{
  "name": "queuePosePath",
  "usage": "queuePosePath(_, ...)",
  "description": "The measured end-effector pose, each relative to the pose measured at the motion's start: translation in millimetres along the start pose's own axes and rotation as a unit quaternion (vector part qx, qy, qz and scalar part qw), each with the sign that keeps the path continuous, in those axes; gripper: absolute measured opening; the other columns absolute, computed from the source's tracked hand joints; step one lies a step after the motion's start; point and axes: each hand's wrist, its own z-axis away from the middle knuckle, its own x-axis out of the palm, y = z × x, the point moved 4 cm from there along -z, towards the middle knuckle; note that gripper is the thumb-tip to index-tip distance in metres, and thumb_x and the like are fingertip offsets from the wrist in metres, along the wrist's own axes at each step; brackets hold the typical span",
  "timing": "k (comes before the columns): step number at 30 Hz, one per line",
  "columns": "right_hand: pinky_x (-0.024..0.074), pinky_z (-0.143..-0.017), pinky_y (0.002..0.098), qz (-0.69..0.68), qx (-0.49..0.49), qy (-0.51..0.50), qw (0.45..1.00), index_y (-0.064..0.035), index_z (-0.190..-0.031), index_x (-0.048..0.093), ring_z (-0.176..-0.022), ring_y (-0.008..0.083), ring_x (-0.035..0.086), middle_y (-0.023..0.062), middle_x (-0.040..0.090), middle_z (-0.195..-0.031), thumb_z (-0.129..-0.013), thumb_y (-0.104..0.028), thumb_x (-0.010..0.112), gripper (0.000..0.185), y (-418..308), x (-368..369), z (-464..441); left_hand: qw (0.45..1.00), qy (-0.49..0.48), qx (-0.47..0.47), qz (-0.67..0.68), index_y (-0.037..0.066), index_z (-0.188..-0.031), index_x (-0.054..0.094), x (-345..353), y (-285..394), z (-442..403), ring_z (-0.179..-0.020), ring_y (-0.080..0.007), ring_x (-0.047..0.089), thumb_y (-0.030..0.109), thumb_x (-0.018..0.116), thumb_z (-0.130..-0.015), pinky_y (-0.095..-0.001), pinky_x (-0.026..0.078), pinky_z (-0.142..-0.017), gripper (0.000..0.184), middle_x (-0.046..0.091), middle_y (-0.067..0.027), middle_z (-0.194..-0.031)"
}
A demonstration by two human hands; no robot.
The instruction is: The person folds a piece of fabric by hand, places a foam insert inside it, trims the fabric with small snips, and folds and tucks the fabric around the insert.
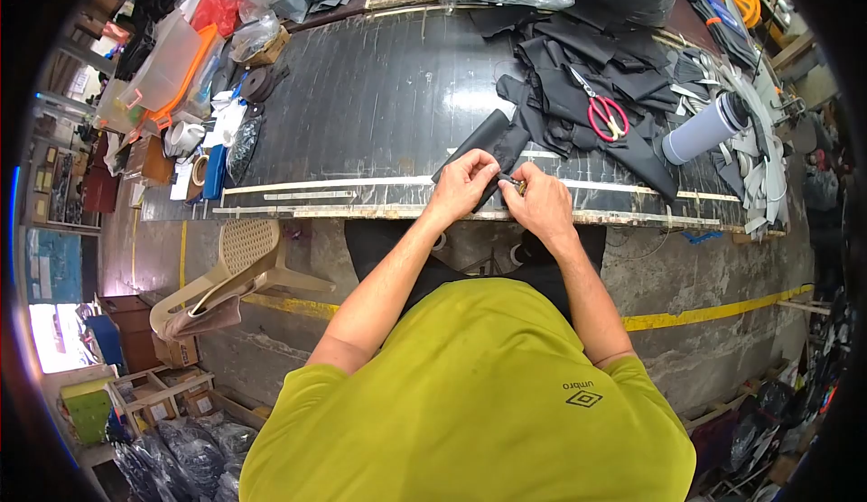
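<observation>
A person in a yellow-green T-shirt (470,394) worked bare-handed at the near edge of a broad, dark bench (361,87), its smooth surface scuffed and streaked with pale scratches. The left hand (465,184) held a black fabric piece (508,152), its grip closed with thumb and fingertips pinched together on the limp, matte material. The right hand (539,202), just beside it, had its grip closed on a small dark object (517,183), largely hidden by the fingers and too small to identify. The fabric lay over the bench edge between the two hands, its far part spread on the surface.

Beyond and to the right, flat, creased offcuts (578,60) of black cloth formed an uneven heap. On them rested scissors (607,118) with slim metal blades and looped, glossy red-pink handles. A cylindrical, pale lavender-gray bottle (700,132) with a black lid stood near narrow gray strips (768,159) that draped over the bench's right end. Whitish measuring strips (352,186), worn and flaking, ran along the near edge. To the left, a beige plastic chair (248,245) with a perforated back stood on rough concrete.
</observation>
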Motion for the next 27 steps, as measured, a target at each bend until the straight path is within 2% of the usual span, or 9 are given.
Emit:
queuePosePath(10, 0.0560, -0.074, 0.0536, 0.010, -0.017, -0.002, 1.000, -0.0068, -0.099, 0.073, -0.080, 0.0424, 0.074, 0.0184, 0.073, -0.076, -0.089, -0.037, 0.077, 0.031, 3.8, -0.2, 0.6, 1.000, -0.015, 0.016, -0.019, 0.004, -0.109, 0.073, 2.7, -8.7, -1.7, -0.088, -0.0064, 0.063, 0.025, 0.068, -0.107, -0.0255, 0.052, -0.082, 0.022, 0.072, 0.0013, -0.101)
queuePosePath(13, 0.0557, -0.074, 0.0528, -0.003, -0.007, 0.008, 1.000, -0.0077, -0.099, 0.073, -0.080, 0.0422, 0.074, 0.0180, 0.073, -0.076, -0.090, -0.037, 0.077, 0.032, 8.4, -5.7, 3.2, 0.987, 0.030, 0.022, 0.156, 0.004, -0.107, 0.072, 3.6, -6.3, -2.6, -0.091, -0.0080, 0.066, 0.025, 0.063, -0.110, -0.0264, 0.053, -0.084, 0.022, 0.072, -0.0005, -0.102)
queuePosePath(15, 0.0554, -0.074, 0.0522, -0.031, 0.020, 0.022, 0.999, -0.0083, -0.100, 0.073, -0.080, 0.0419, 0.074, 0.0178, 0.073, -0.076, -0.090, -0.038, 0.077, 0.032, 13.0, -17.3, 6.4, 0.966, 0.142, 0.047, 0.209, 0.005, -0.098, 0.066, -10.4, -6.1, 1.3, -0.087, -0.0088, 0.065, 0.030, 0.047, -0.116, -0.0261, 0.051, -0.080, 0.036, 0.071, -0.0027, -0.098)
queuePosePath(17, 0.0547, -0.076, 0.0505, -0.020, 0.025, 0.067, 0.997, -0.0090, -0.104, 0.073, -0.081, 0.0387, 0.074, 0.0158, 0.075, -0.081, -0.093, -0.037, 0.076, 0.030, 24.2, -35.8, 7.8, 0.968, 0.202, 0.080, 0.125, 0.005, -0.095, 0.065, -29.8, -15.7, 2.2, -0.084, -0.0086, 0.062, 0.032, 0.043, -0.117, -0.0261, 0.049, -0.077, 0.041, 0.070, -0.0037, -0.096)
queuePosePath(21, 0.0498, -0.089, 0.0457, 0.112, -0.022, 0.156, 0.981, -0.0119, -0.105, 0.075, -0.101, 0.0321, 0.068, 0.0106, 0.073, -0.099, -0.091, -0.034, 0.078, 0.026, 75.4, -45.8, 2.5, 0.966, 0.226, 0.119, -0.033, 0.003, -0.095, 0.065, -46.2, -3.7, 3.3, -0.083, -0.0115, 0.061, 0.026, 0.057, -0.111, -0.0281, 0.050, -0.078, 0.029, 0.068, -0.0050, -0.090)
queuePosePath(22, 0.0475, -0.092, 0.0469, 0.133, -0.021, 0.160, 0.978, -0.0130, -0.112, 0.075, -0.109, 0.0306, 0.064, 0.0076, 0.070, -0.111, -0.090, -0.034, 0.080, 0.031, 86.5, -43.6, 2.1, 0.965, 0.221, 0.131, -0.046, 0.003, -0.105, 0.068, -46.1, 11.3, 3.8, -0.091, -0.0195, 0.065, 0.031, 0.072, -0.100, -0.0337, 0.052, -0.085, 0.028, 0.070, -0.0091, -0.100)
queuePosePath(23, 0.0469, -0.093, 0.0474, 0.142, -0.034, 0.189, 0.971, -0.0131, -0.115, 0.074, -0.112, 0.0306, 0.063, 0.0075, 0.069, -0.114, -0.089, -0.034, 0.081, 0.034, 94.4, -40.0, 2.5, 0.936, 0.202, 0.190, -0.217, 0.004, -0.116, 0.069, -43.3, 31.3, 10.8, -0.109, -0.0270, 0.064, 0.039, 0.082, -0.089, -0.0411, 0.049, -0.098, 0.046, 0.070, -0.0129, -0.117)
queuePosePath(25, 0.0458, -0.095, 0.0485, 0.160, -0.062, 0.244, 0.954, -0.0132, -0.121, 0.073, -0.116, 0.0305, 0.061, 0.0074, 0.067, -0.121, -0.089, -0.034, 0.082, 0.040, 98.9, -36.6, 4.3, 0.898, 0.173, 0.221, -0.339, 0.006, -0.125, 0.069, -30.3, 51.2, 18.2, -0.123, -0.0314, 0.059, 0.042, 0.088, -0.080, -0.0468, 0.042, -0.107, 0.061, 0.068, -0.0135, -0.126)
queuePosePath(27, 0.0439, -0.098, 0.0482, 0.153, -0.078, 0.262, 0.950, -0.0135, -0.129, 0.070, -0.122, 0.0297, 0.058, 0.0069, 0.065, -0.127, -0.089, -0.031, 0.082, 0.046, 97.8, -33.4, 6.8, 0.907, 0.165, 0.197, -0.334, 0.007, -0.126, 0.070, -22.7, 31.4, 14.1, -0.124, -0.0297, 0.058, 0.033, 0.084, -0.085, -0.0469, 0.040, -0.108, 0.050, 0.070, -0.0116, -0.124)
